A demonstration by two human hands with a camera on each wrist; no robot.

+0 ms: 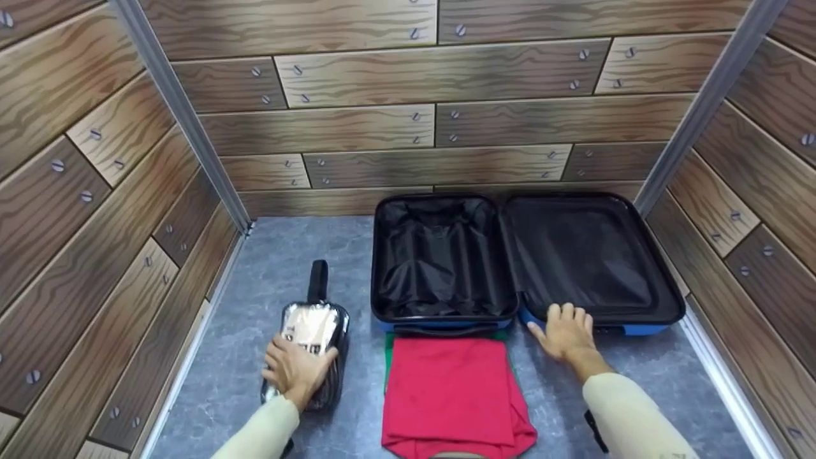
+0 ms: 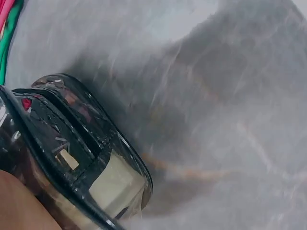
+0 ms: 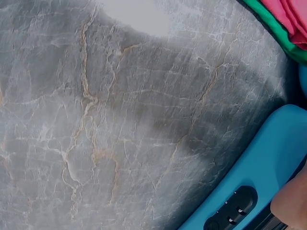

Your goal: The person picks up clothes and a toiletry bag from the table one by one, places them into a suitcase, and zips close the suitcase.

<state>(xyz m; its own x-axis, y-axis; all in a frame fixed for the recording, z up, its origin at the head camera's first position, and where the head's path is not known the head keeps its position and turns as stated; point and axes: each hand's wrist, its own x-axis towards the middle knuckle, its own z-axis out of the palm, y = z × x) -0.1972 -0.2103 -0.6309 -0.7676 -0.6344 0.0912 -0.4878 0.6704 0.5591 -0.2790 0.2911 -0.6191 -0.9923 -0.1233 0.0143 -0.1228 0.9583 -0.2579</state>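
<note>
My left hand (image 1: 296,368) spans the top of a clear toiletry bag (image 1: 322,325) with black trim, fingers over its left edge and thumb on its right. The bag lies on the floor, its black strap (image 1: 318,280) pointing away. Through its clear side in the left wrist view shows a pale block-like item (image 2: 116,184). My right hand (image 1: 567,335) rests on the front rim of the open suitcase's right half (image 1: 580,255), fingers laid over the edge. Near it, in the right wrist view, is a black combination lock (image 3: 232,208) on the blue shell (image 3: 273,148).
The suitcase's left half (image 1: 440,261) has a black lining and lies beside the right half near the back wall (image 1: 370,127). A folded red cloth (image 1: 449,389) with green cloth (image 1: 389,354) under it lies in front. Wood-patterned walls (image 1: 83,255) enclose the grey floor (image 1: 255,274).
</note>
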